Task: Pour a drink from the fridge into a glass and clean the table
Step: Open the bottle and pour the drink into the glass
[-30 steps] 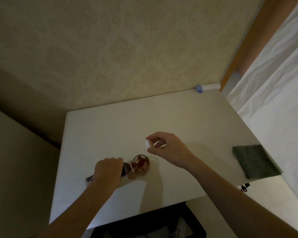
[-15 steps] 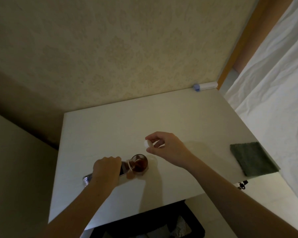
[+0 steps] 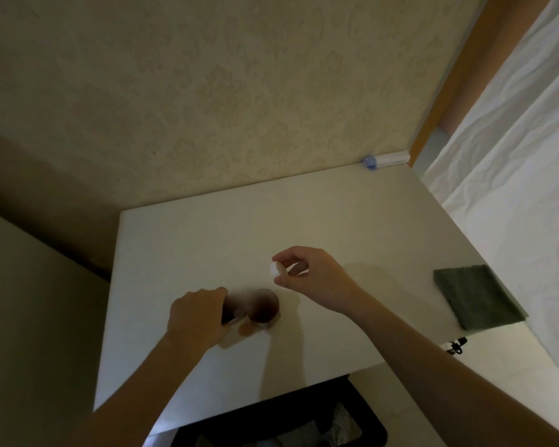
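Fingers (image 3: 207,304) of the left hand (image 3: 196,317) clench the tilted bottle (image 3: 230,312) over the glass (image 3: 265,309) near the bench (image 3: 336,221) front; right hand (image 3: 307,272) pinches the white cap (image 3: 274,269). Tilting further risks overshooting the rim, spreading the brown puddle (image 3: 246,330). The glass stands unsteadied and could be knocked.

Dim room — beige patterned wallpaper (image 3: 207,91), white curtain (image 3: 513,156) at right, pale floor (image 3: 465,398) below.
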